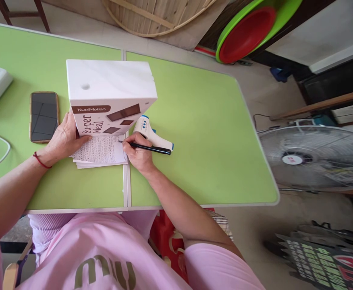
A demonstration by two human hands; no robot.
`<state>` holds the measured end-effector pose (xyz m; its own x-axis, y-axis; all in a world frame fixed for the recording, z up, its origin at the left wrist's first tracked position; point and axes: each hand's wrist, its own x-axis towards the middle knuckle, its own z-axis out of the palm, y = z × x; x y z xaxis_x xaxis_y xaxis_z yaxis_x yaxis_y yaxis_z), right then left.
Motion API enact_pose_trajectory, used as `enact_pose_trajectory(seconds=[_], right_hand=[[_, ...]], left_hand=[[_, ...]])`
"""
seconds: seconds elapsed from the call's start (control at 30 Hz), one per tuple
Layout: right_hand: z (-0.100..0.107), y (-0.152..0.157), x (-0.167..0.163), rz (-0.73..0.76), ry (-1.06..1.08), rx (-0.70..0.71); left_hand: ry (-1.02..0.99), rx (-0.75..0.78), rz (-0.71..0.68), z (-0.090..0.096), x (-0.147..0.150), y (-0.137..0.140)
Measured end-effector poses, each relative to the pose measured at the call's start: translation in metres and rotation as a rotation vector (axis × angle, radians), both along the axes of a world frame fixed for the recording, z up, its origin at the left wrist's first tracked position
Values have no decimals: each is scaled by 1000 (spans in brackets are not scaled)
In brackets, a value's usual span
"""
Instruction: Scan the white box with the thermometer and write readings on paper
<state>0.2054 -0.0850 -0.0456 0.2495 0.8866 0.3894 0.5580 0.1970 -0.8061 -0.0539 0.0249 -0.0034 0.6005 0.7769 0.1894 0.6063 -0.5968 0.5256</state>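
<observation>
Your right hand (pixel 138 152): grip closed around black pen (pixel 156 149), tip at written sheets (pixel 100 151) on bench (pixel 206 157). Your left hand (pixel 64 137): at sheets' edge beside box (pixel 113 82), closure unclear. Step, apparently: writing; next stroke calls for steady paper.

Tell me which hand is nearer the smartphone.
Left. The left hand is close beside the smartphone; the right hand, holding the pen, is farther away, across the papers.

The table (pixel 206 169) reaches my screen as light green. At centre I see a white box (pixel 110 82) with brown print, white paper (pixel 105 152) patterned with dark rows, a black pen (pixel 154 148); lower down, a pink shirt (pixel 104 241); upper right, a red basin (pixel 246 35) against lime green.
</observation>
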Motion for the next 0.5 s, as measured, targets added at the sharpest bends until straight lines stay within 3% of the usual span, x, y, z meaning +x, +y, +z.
enact_pose_trajectory(seconds=[0.33, 0.5], right_hand=[[5, -4, 2, 10, 58, 27], [16, -16, 7, 2, -169, 186]], left_hand=[[-9, 8, 7, -1, 0, -1], [-56, 11, -3, -1, -1, -1]])
